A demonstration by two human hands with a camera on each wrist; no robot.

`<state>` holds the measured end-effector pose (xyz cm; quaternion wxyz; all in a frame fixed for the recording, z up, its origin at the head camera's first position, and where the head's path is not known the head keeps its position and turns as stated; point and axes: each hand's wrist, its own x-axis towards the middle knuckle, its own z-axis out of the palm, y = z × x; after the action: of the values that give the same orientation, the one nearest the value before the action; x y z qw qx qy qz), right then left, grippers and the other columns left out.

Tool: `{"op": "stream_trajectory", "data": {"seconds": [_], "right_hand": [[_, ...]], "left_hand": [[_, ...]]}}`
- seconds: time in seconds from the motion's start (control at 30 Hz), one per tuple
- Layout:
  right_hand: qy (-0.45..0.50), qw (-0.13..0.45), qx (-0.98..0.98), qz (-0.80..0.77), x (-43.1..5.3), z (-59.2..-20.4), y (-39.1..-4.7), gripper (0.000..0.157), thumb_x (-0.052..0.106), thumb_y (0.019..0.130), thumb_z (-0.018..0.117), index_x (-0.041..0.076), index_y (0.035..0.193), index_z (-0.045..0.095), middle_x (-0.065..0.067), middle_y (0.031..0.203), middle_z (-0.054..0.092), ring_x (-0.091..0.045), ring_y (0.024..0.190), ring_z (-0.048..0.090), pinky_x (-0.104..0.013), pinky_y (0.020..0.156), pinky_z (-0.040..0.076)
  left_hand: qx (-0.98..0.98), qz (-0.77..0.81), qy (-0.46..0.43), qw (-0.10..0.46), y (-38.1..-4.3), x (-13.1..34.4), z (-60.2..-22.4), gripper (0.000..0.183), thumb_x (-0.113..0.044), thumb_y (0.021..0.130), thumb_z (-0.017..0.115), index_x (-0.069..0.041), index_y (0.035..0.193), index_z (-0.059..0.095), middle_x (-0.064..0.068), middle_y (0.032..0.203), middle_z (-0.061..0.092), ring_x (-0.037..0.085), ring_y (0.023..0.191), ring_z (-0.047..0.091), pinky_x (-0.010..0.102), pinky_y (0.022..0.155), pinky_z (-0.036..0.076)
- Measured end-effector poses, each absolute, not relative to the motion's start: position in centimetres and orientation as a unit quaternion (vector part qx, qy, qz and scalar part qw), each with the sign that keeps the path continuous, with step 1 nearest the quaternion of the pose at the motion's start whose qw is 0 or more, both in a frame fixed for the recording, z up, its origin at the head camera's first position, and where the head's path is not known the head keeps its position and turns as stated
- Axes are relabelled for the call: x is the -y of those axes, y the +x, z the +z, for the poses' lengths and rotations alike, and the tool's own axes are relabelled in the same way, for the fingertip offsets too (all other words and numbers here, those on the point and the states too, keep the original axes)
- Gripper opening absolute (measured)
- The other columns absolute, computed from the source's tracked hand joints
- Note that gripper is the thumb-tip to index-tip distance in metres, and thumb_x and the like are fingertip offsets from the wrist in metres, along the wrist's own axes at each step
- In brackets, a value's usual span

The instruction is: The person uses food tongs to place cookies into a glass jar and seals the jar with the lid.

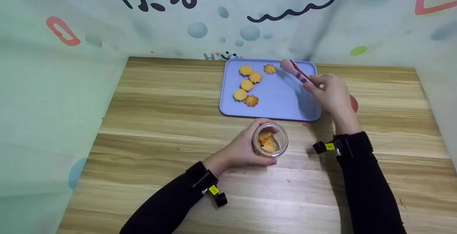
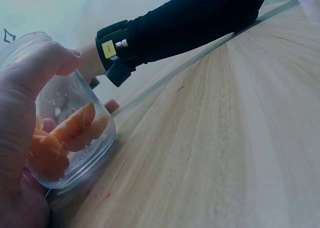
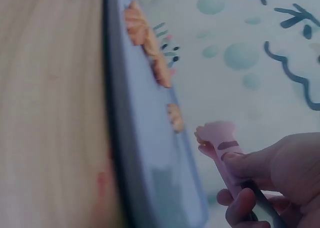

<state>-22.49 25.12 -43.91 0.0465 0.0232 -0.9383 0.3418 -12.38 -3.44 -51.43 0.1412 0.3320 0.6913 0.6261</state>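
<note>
My left hand is curled round a clear glass jar in front of the tray. Several golden cookies lie in the bottom of the jar. In my right hand is a pair of pink tongs, held over the right part of the lilac tray. A small bit of golden cookie shows at the tongs' tips; most of it is hidden. One ridged cookie lies left of the tips. More cookies form an uneven line on the tray's left side.
A round reddish thing sits partly hidden beside my right wrist. Behind the wooden table hangs a printed cloth, close to the tray's far edge.
</note>
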Motion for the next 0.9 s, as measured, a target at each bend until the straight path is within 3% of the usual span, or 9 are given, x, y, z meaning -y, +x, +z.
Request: {"op": "stream_trajectory", "data": {"seconds": [0.13, 0.3, 0.4, 0.63, 0.77, 0.9], "right_hand": [[0.024, 0.056, 0.934, 0.351, -25.7, -42.5, -21.8, 0.039, 0.034, 0.094, 0.073, 0.011, 0.125, 0.072, -0.020, 0.115, 0.066, -0.028, 0.083, 0.053, -0.035, 0.067, 0.038], [0.055, 0.087, 0.923, 0.371, -25.8, -40.4, -20.9, 0.038, 0.036, 0.092, 0.075, 0.016, 0.124, 0.073, -0.010, 0.102, 0.065, -0.019, 0.065, 0.050, -0.021, 0.051, 0.036], [0.096, 0.110, 0.910, 0.388, -25.7, -39.0, -20.3, 0.034, 0.031, 0.090, 0.078, 0.016, 0.121, 0.075, -0.007, 0.095, 0.066, -0.017, 0.066, 0.053, -0.017, 0.051, 0.038], [0.242, 0.094, 0.876, 0.407, -26.5, -35.6, -17.6, 0.028, 0.009, 0.085, 0.081, 0.010, 0.113, 0.078, -0.004, 0.085, 0.064, -0.015, 0.064, 0.051, -0.018, 0.050, 0.037], [0.351, 0.055, 0.845, 0.399, -27.0, -34.0, -15.9, 0.034, -0.009, 0.079, 0.080, 0.003, 0.111, 0.077, -0.004, 0.085, 0.065, -0.012, 0.062, 0.051, -0.018, 0.049, 0.037], [0.427, 0.043, 0.821, 0.376, -27.1, -32.7, -14.5, 0.040, -0.016, 0.071, 0.081, 0.000, 0.108, 0.077, -0.002, 0.085, 0.065, -0.008, 0.063, 0.050, -0.017, 0.051, 0.038]], "left_hand": [[-0.694, 0.623, 0.332, 0.143, -12.4, 3.3, -51.4, 0.096, -0.034, 0.068, 0.095, -0.032, 0.144, 0.037, -0.002, 0.139, 0.056, 0.019, 0.130, 0.053, 0.034, 0.115, 0.039], [-0.703, 0.615, 0.329, 0.139, -12.3, 3.3, -51.4, 0.097, -0.037, 0.067, 0.095, -0.034, 0.145, 0.037, -0.009, 0.139, 0.055, 0.014, 0.130, 0.052, 0.034, 0.115, 0.038], [-0.703, 0.617, 0.326, 0.137, -12.3, 3.4, -51.4, 0.098, -0.037, 0.066, 0.096, -0.034, 0.145, 0.037, -0.009, 0.139, 0.055, 0.012, 0.129, 0.052, 0.034, 0.115, 0.038], [-0.701, 0.620, 0.323, 0.140, -12.3, 3.4, -51.3, 0.099, -0.036, 0.066, 0.096, -0.034, 0.146, 0.037, -0.009, 0.139, 0.055, 0.013, 0.130, 0.051, 0.035, 0.116, 0.037], [-0.704, 0.620, 0.316, 0.141, -12.3, 3.4, -51.4, 0.100, -0.036, 0.065, 0.097, -0.034, 0.145, 0.037, -0.010, 0.140, 0.054, 0.012, 0.130, 0.051, 0.035, 0.115, 0.037], [-0.711, 0.614, 0.311, 0.142, -12.3, 3.5, -51.4, 0.100, -0.036, 0.065, 0.096, -0.035, 0.145, 0.037, -0.011, 0.140, 0.053, 0.012, 0.129, 0.051, 0.035, 0.115, 0.038]]}}
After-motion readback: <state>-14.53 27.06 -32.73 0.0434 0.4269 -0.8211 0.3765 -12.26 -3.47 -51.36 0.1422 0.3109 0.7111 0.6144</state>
